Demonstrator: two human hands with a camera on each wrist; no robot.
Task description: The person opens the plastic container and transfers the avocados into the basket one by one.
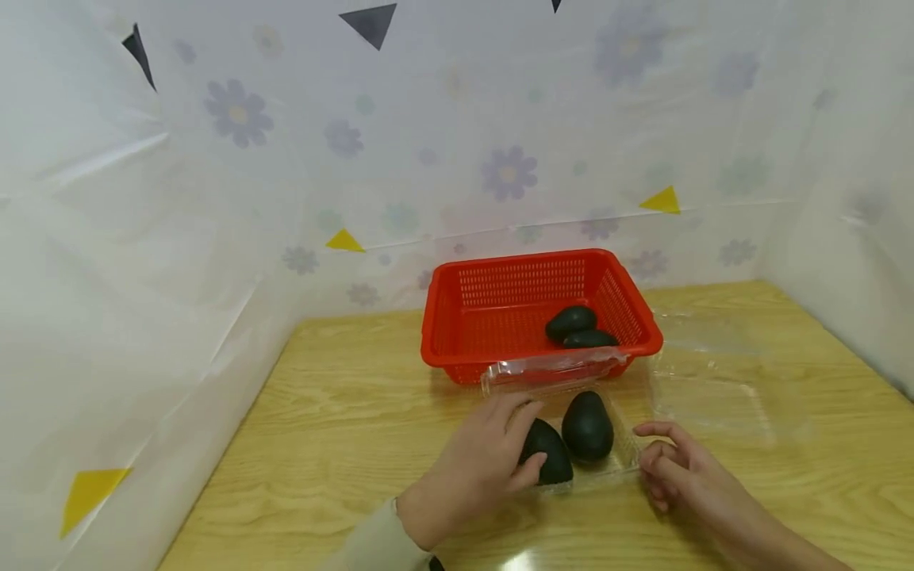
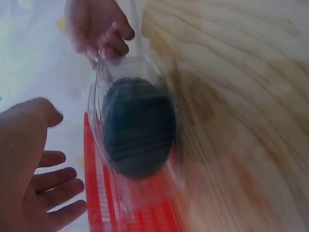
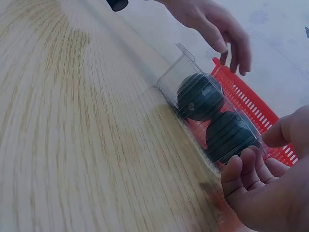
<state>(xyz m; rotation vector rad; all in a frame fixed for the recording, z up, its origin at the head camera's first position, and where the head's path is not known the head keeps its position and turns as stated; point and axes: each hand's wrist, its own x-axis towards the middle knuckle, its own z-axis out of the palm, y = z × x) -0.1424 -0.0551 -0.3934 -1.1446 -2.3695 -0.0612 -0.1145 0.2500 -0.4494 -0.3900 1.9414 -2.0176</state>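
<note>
Packing avocados (image 1: 589, 428) into the clear box (image 1: 625, 454) looks to be our step; two lie inside, at its near left corner and toward its right edge; our left hand (image 1: 480, 454) hangs over the first, fingers loosely spread; our right hand (image 1: 687, 474) bends at that edge, pinching or not we cannot tell; next, we judge, calls for lifting the left clear.

Your left hand (image 1: 485, 446) hides part of one avocado (image 1: 548, 458).
In the left wrist view, the centre is blurred and the bottom edge cuts off the red basket (image 2: 149, 220); in the right wrist view, the right edge crops your right hand (image 3: 277, 191), the top edge a black object (image 3: 117, 4) you can't identify.
</note>
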